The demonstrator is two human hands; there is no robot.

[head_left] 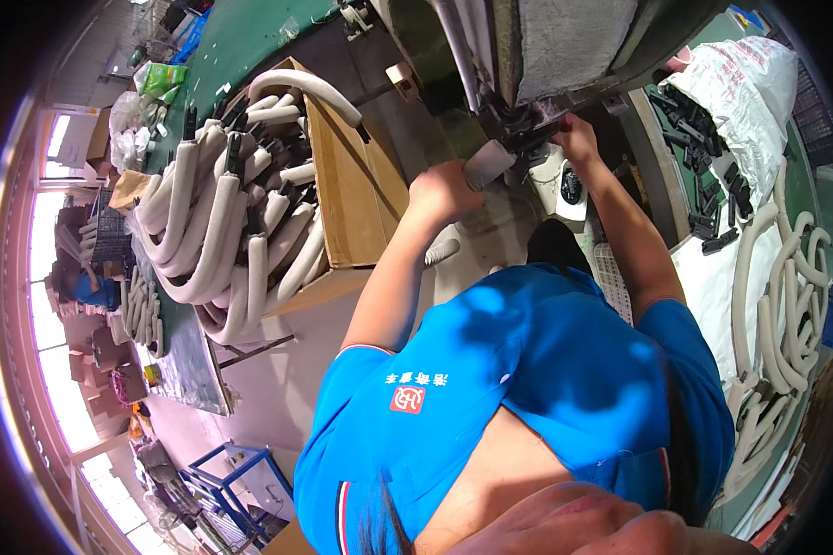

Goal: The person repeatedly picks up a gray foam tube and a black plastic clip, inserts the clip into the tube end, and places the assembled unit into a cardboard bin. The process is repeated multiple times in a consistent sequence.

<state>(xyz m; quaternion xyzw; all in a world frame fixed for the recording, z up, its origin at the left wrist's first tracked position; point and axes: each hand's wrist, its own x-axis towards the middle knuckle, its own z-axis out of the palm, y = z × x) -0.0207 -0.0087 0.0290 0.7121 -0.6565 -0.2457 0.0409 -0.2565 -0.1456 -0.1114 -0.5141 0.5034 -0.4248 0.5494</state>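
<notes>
My left hand (442,192) is wrapped round a pale grey fabric-covered tube (491,166), whose end points at the machine head (507,116). A lower stretch of grey tube shows beneath my left wrist, and I cannot tell whether it is the same one. My right hand (578,141) is closed at the other side of the machine head, its fingertips on a black plastic fitting (533,137) in line with the tube's end. Shadow and the machine partly hide where tube and fitting meet.
At left a cardboard box (354,185) overflows with curved grey tubes (194,217) with black ends. On the right lie loose black fittings (699,139), a white sack (745,88) and more bent tubes (777,305). A white container (548,180) stands below my right hand.
</notes>
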